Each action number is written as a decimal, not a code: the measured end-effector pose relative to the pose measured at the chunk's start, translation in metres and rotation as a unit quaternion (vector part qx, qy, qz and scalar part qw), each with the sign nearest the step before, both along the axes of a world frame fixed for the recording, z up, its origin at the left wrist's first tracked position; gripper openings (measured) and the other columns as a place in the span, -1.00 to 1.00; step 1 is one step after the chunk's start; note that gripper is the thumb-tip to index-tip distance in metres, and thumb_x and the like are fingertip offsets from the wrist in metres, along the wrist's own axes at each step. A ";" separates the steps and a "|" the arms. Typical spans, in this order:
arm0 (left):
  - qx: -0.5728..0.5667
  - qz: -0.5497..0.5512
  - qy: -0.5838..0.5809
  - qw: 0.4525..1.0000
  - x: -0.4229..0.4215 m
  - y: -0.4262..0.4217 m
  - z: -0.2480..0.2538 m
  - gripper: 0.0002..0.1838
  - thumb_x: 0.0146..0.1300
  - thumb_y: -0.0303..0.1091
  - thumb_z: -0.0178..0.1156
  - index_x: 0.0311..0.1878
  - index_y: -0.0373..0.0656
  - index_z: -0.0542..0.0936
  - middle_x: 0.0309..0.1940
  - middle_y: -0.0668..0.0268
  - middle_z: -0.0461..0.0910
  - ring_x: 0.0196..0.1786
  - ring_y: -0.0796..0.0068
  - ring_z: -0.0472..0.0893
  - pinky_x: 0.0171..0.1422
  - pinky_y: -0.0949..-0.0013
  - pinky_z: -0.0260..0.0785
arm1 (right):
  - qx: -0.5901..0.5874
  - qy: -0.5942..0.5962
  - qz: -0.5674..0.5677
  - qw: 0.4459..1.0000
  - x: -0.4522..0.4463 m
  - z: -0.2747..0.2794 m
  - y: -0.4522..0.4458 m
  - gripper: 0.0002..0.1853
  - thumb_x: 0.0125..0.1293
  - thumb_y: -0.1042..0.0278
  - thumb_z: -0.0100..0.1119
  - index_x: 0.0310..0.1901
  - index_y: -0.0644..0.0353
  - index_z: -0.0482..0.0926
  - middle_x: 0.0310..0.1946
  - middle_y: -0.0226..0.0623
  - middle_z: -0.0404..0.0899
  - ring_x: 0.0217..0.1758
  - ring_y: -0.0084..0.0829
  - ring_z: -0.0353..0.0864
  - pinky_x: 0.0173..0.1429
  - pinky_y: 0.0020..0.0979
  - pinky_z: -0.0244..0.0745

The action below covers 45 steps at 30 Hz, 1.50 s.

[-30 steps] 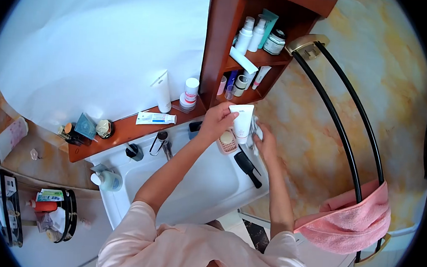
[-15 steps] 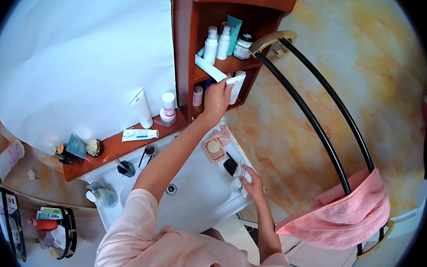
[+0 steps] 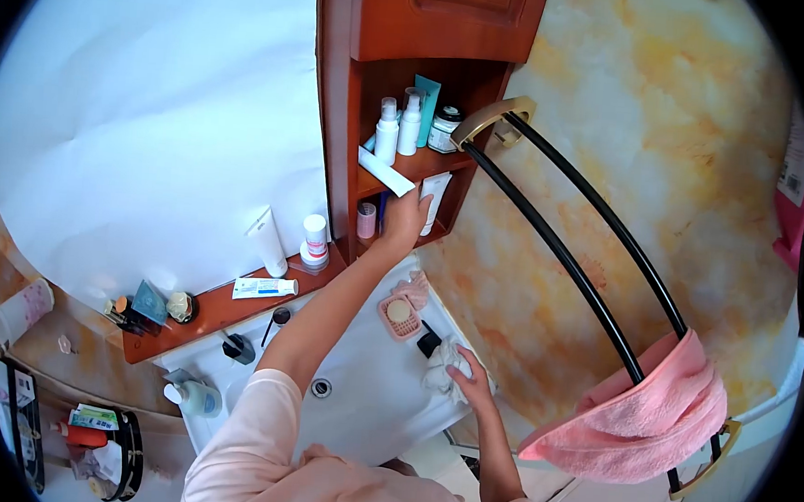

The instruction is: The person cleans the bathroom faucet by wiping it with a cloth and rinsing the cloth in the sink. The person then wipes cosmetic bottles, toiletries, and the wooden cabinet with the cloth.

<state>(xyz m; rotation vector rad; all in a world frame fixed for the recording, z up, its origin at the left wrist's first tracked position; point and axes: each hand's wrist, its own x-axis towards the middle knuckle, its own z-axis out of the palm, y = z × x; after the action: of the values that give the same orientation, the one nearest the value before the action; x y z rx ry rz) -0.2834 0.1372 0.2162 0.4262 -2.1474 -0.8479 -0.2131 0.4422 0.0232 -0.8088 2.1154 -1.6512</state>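
Observation:
My left hand (image 3: 405, 222) reaches into the lower compartment of the brown wall shelf (image 3: 353, 147). Its thumb side is next to an upright white tube (image 3: 434, 202); the fingertips are hidden, so whether it grips anything does not show. A pink-capped bottle (image 3: 366, 219) and a slim purple item stand to its left. Above the hand, a pale tube (image 3: 386, 171) lies slanting over the shelf edge. My right hand (image 3: 473, 384) is closed on a crumpled white cloth (image 3: 445, 368) at the right rim of the washbasin (image 3: 364, 414). A small black item (image 3: 429, 340) touches the cloth.
A pink soap dish (image 3: 398, 323) with soap sits on the basin's back corner. White pump bottles (image 3: 387, 135) and a jar (image 3: 444, 129) fill the upper shelf. Tubes and jars line the ledge (image 3: 209, 317). A black rail (image 3: 563, 252) with a pink towel (image 3: 640, 417) juts out right.
The view has tilted up, so the shelf appears lower. My left hand stays in the lower compartment by the white tube. The cloth in my right hand now looks bunched and shows more.

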 end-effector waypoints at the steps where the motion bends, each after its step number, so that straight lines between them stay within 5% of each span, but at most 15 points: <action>1: 0.015 -0.012 -0.021 1.000 0.003 0.001 0.003 -0.58 0.15 -0.31 0.28 0.05 -0.29 0.49 -0.32 -0.02 0.61 -0.20 0.02 0.63 -0.10 0.09 0.45 | 0.018 0.002 -0.009 1.000 0.001 -0.001 0.000 -0.43 0.24 0.34 0.24 0.29 0.07 0.34 0.22 -0.14 0.43 0.27 -0.34 0.40 0.24 -0.42 0.31; 7: -0.142 -0.073 0.129 0.979 0.059 0.032 -0.026 -0.49 0.12 -0.39 0.28 0.15 -0.28 0.45 0.14 -0.05 0.45 0.20 -0.01 0.44 0.27 0.14 0.28 | 0.075 0.050 -0.008 0.996 0.015 0.000 -0.008 -0.38 0.30 0.29 0.17 0.36 0.20 0.21 0.31 -0.08 0.32 0.38 -0.29 0.28 0.35 -0.39 0.19; 11: -0.007 -0.170 0.055 0.984 0.133 0.084 -0.081 -0.51 0.21 -0.40 0.20 0.23 -0.23 0.40 0.22 0.04 0.39 0.29 0.09 0.38 0.37 0.20 0.18 | -0.053 0.016 -0.123 0.991 0.028 0.032 -0.026 -0.41 0.37 0.22 0.07 0.36 0.23 0.20 0.32 -0.09 0.30 0.41 -0.28 0.22 0.42 -0.38 0.05; 15: 0.362 -0.160 0.223 0.891 0.140 0.100 -0.089 -0.61 0.40 -0.39 0.05 0.23 -0.28 0.35 0.18 0.17 0.44 0.26 0.42 0.40 0.35 0.39 0.19 | -0.097 -0.023 -0.041 0.994 0.087 0.063 -0.074 -0.39 0.41 0.22 0.00 0.38 0.31 0.11 0.39 -0.14 0.13 0.45 -0.32 0.08 0.47 -0.39 -0.09; 19: 0.367 -0.142 0.279 0.876 0.144 0.074 -0.058 -0.67 0.41 -0.45 0.00 0.20 -0.29 0.37 0.11 0.17 0.50 0.21 0.45 0.45 0.34 0.40 0.22 | -0.195 -0.097 -0.052 0.975 0.149 0.089 -0.117 -0.37 0.43 0.27 -0.07 0.41 0.34 -0.01 0.39 -0.08 0.08 0.46 -0.31 0.06 0.47 -0.40 -0.11; 22: 0.394 -0.200 0.278 0.853 0.155 0.064 -0.042 -0.69 0.36 -0.45 0.06 0.13 -0.32 0.43 0.07 0.18 0.52 0.16 0.42 0.49 0.30 0.37 0.26 | -0.129 0.023 -0.001 0.991 0.164 0.118 -0.113 -0.35 0.44 0.27 -0.09 0.43 0.30 -0.10 0.41 -0.03 0.03 0.47 -0.22 0.04 0.46 -0.35 -0.06; 29: -0.028 -0.142 0.240 0.960 0.209 0.061 0.010 -0.55 0.17 -0.50 0.18 0.16 -0.28 0.43 0.10 0.08 0.51 0.21 0.18 0.47 0.30 0.25 0.25 | -0.115 0.139 -0.064 0.981 0.169 0.160 -0.083 -0.47 0.39 0.35 -0.02 0.33 0.34 0.16 0.27 -0.07 0.28 0.37 -0.25 0.22 0.42 -0.35 0.04; 32: 0.018 -0.219 0.225 0.949 0.244 0.080 0.011 -0.50 0.17 -0.50 0.19 0.21 -0.29 0.39 0.22 0.02 0.40 0.28 0.11 0.40 0.33 0.21 0.22 | -0.209 0.139 -0.187 0.950 0.153 0.195 -0.076 -0.48 0.38 0.30 -0.01 0.29 0.35 0.22 0.25 -0.14 0.30 0.34 -0.31 0.24 0.42 -0.34 0.05; 33: 0.131 -0.254 0.210 0.935 0.248 0.088 -0.006 -0.37 0.21 -0.50 0.17 0.35 -0.23 0.22 0.33 0.09 0.27 0.37 0.16 0.29 0.38 0.18 0.16 | -0.258 0.092 -0.164 0.948 0.149 0.205 -0.077 -0.50 0.39 0.25 -0.03 0.28 0.33 0.25 0.25 -0.16 0.30 0.34 -0.31 0.23 0.42 -0.35 0.03; 34: 0.316 -0.306 0.213 0.873 0.254 0.093 -0.014 -0.34 0.22 -0.51 0.16 0.38 -0.21 0.17 0.34 0.11 0.25 0.38 0.19 0.27 0.39 0.17 0.15 | -0.237 0.063 -0.106 0.964 0.144 0.203 -0.074 -0.50 0.39 0.25 -0.03 0.29 0.31 0.25 0.25 -0.16 0.29 0.34 -0.32 0.23 0.42 -0.36 0.03; 36: 0.638 -0.368 0.191 0.649 0.268 0.098 -0.024 -0.27 0.24 -0.54 0.15 0.43 -0.17 0.07 0.35 0.15 0.22 0.39 0.24 0.24 0.41 0.15 0.12 | -0.193 0.003 0.015 0.981 0.132 0.198 -0.073 -0.50 0.39 0.25 -0.02 0.29 0.28 0.26 0.26 -0.16 0.29 0.34 -0.33 0.23 0.42 -0.37 0.04; 37: 0.695 -0.374 0.177 0.588 0.274 0.093 -0.033 -0.33 0.28 -0.56 0.11 0.41 -0.14 0.08 0.27 0.18 0.31 0.30 0.28 0.35 0.36 0.15 0.21 | -0.125 0.112 0.047 0.985 0.137 0.212 -0.075 -0.57 0.38 0.31 -0.01 0.24 0.25 0.34 0.20 -0.18 0.37 0.30 -0.35 0.29 0.39 -0.39 0.10; 41: 0.647 -0.284 0.210 0.675 0.289 0.076 -0.046 -0.57 0.33 -0.53 0.06 0.25 -0.18 0.27 0.13 0.21 0.46 0.15 0.35 0.50 0.21 0.25 0.38 | -0.170 0.136 -0.022 0.976 0.116 0.203 -0.087 -0.71 0.36 0.43 0.01 0.09 0.29 0.49 0.03 -0.27 0.53 0.17 -0.43 0.43 0.32 -0.43 0.20; 45: 0.667 -0.260 0.255 0.650 0.307 0.061 -0.016 -0.61 0.34 -0.51 0.05 0.22 -0.24 0.32 0.15 0.20 0.45 0.20 0.37 0.46 0.28 0.23 0.31 | -0.181 0.002 -0.038 0.983 0.099 0.200 -0.097 -0.70 0.37 0.32 0.09 0.05 0.28 0.53 -0.01 -0.33 0.55 0.10 -0.52 0.43 0.25 -0.49 0.25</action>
<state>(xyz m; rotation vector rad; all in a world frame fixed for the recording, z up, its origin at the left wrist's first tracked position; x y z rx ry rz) 0.0232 0.1978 0.2007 0.1682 -0.7306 -2.4892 -0.1143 0.3455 0.2231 -0.8411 1.8931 -2.1146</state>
